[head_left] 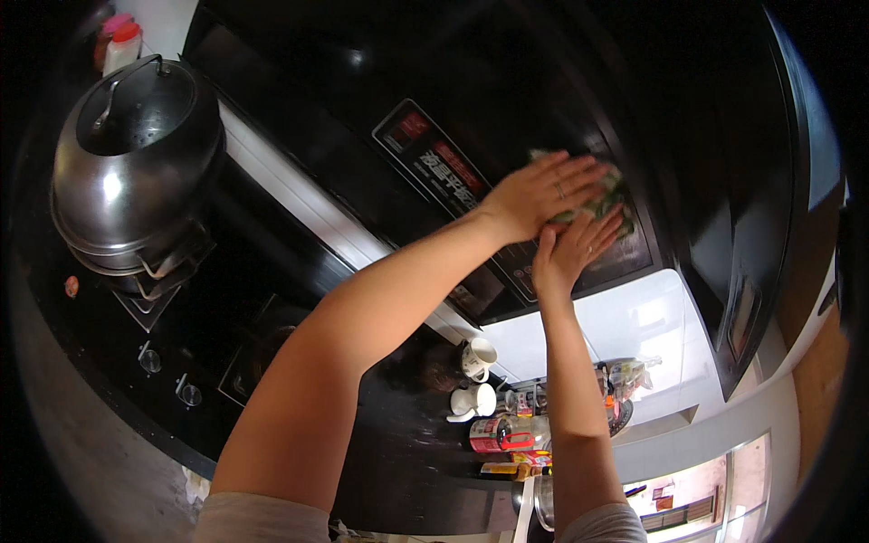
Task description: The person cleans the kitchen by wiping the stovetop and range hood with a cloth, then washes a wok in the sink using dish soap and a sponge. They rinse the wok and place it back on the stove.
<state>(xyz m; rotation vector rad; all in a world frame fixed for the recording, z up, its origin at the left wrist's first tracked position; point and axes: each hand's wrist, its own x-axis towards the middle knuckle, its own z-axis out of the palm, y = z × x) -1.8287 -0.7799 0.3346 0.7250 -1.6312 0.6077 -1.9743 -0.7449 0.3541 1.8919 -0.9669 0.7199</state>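
Both my hands lie flat against the black glossy panel [344, 100] of a range hood, over a green-and-white cloth [615, 196]. Higher up is my left hand [541, 195], its fingers stretched out across the cloth and a ring on one finger. Just below it, my right hand [581, 252] presses the cloth's lower part with fingers spread, also wearing a ring. Much of the cloth is hidden beneath the hands, and its edges look blurred. A label strip [434, 163] runs along the panel beside my left wrist.
A big lidded steel pot [136, 181] stands on the black gas stove [262, 348] at left. White mugs [477, 359], a red-labelled jar [489, 435] and several bottles line the counter below my arms. A red-capped jar [123, 45] sits behind the pot; a window [715, 498] is at lower right.
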